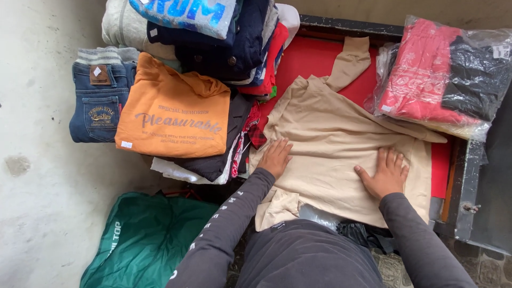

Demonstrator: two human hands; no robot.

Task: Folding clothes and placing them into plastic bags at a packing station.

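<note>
— Hands first: what are they doing?

— Both are pressing flat on a beige garment (330, 144). The left hand (276, 157) is lying palm down near the garment's left edge, fingers (281, 145) stretched out and close together, gripping nothing. The right hand (386, 173) is resting flat toward the lower right part, fingers slightly spread, thumb out to the side, also gripping nothing.

— Where is the garment lying?

— It is spreading across a red surface (314, 58), one sleeve reaching up toward the far edge.

— What is sitting around it?

— An orange sweatshirt (173, 114) is lying on a clothes pile just left of it, with folded jeans (98, 104) beside that. A plastic-wrapped red and black bundle (442, 74) is lying at the right, overlapping the garment's upper right edge. A green bag (144, 237) is sitting below the pile.
</note>
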